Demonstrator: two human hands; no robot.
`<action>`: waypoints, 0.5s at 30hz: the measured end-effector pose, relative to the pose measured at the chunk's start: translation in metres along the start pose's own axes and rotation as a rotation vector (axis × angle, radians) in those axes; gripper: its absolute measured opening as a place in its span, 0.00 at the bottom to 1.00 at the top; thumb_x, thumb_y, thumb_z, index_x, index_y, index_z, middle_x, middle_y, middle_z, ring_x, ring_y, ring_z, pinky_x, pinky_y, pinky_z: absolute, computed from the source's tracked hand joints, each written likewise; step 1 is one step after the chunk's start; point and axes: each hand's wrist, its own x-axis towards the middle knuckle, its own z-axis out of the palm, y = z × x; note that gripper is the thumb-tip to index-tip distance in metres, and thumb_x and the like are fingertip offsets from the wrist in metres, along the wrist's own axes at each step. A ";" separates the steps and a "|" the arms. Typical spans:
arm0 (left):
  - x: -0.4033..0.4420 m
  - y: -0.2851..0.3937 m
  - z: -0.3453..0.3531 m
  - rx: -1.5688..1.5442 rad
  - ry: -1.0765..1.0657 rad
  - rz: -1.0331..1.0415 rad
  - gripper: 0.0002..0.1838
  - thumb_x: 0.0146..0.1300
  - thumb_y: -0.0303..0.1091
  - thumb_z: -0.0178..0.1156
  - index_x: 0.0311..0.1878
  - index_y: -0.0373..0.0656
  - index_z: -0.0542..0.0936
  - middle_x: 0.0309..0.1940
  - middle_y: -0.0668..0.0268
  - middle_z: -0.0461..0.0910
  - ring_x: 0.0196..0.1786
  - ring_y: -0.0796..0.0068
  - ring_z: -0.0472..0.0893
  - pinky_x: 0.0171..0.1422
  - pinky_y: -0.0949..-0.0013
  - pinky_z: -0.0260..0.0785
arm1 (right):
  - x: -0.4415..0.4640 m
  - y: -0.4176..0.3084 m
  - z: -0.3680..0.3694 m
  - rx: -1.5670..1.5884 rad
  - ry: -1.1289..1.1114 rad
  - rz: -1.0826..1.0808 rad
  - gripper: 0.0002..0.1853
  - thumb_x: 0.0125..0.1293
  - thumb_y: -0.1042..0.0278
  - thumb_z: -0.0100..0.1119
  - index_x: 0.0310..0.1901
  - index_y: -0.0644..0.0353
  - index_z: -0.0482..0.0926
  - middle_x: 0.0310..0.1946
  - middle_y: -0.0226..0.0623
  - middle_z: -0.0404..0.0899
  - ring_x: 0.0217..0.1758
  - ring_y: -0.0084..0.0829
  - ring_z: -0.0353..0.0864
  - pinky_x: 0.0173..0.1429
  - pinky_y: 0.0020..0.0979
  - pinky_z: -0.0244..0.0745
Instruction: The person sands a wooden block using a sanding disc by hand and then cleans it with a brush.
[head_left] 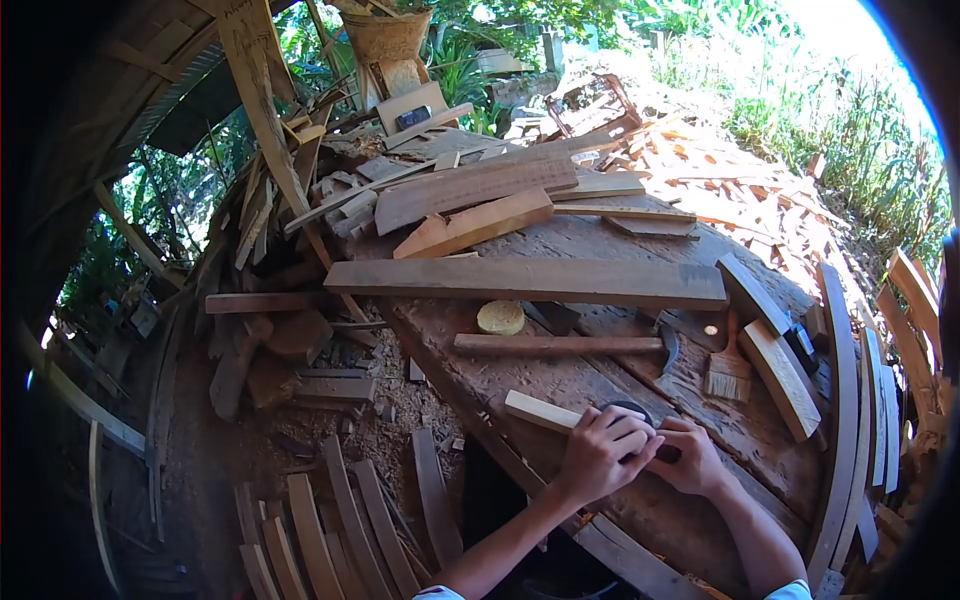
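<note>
On a worn, brown wooden tabletop, a tool with a long reddish-brown wooden handle and a curved dark metal head lies flat. Nearer to the person than this tool, the left hand and the right hand are side by side, very close together. The fingers of both hands are bent and mostly closed around a dark object with a rounded edge, which they largely hide. A pale, straight wooden strip comes out from beside the left hand, also on the near side of the tool; I cannot tell whether the left fingers grip this strip too. Just beyond the handle of the tool there is a round yellowish pad, and farther beyond, a long brown plank lies across. To the right of the tool's metal head are a flat brush with pale bristles and, after it, a thick light-brown wooden block.
</note>
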 end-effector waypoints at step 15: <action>-0.001 0.004 0.002 0.081 0.021 -0.007 0.18 0.66 0.37 0.74 0.23 0.50 0.77 0.37 0.75 0.88 0.46 0.71 0.86 0.48 0.62 0.68 | 0.000 0.003 0.003 0.007 -0.004 -0.008 0.17 0.59 0.56 0.82 0.46 0.56 0.91 0.29 0.34 0.78 0.33 0.38 0.79 0.41 0.40 0.74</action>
